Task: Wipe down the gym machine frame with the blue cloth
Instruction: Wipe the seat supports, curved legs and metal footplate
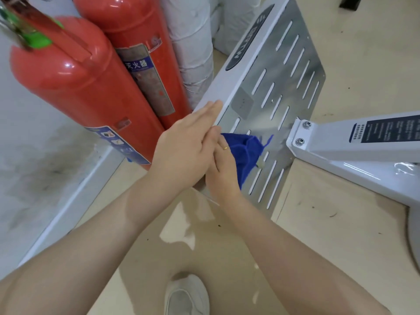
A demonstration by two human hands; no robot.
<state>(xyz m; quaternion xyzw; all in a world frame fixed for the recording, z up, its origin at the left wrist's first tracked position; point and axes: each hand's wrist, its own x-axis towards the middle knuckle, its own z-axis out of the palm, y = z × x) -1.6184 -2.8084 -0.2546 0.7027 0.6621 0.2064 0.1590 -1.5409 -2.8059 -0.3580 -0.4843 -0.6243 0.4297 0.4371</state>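
Left hand [184,146] flat, fingers straight, fingertips touching white edge of machine frame [229,87]. Right hand [221,165] gripped bunched blue cloth [245,155] against slotted metal plate [293,71], gold ring on one finger. Two red fire extinguishers [75,71] stood just beside frame. White shoe [186,296] on floor below.

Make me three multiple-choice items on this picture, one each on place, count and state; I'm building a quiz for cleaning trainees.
1. Where is the blue cloth?
A. on the slotted metal plate
B. on the floor
C. on a fire extinguisher

2. How many red fire extinguishers stand at the left?
A. one
B. two
C. four

3. How is the left hand?
A. fingers straight
B. clenched in a fist
C. gripping the cloth

Answers: 1 A, the cloth lies against the plate under the right hand; 2 B, two red cylinders side by side; 3 A, flat, fingers extended.
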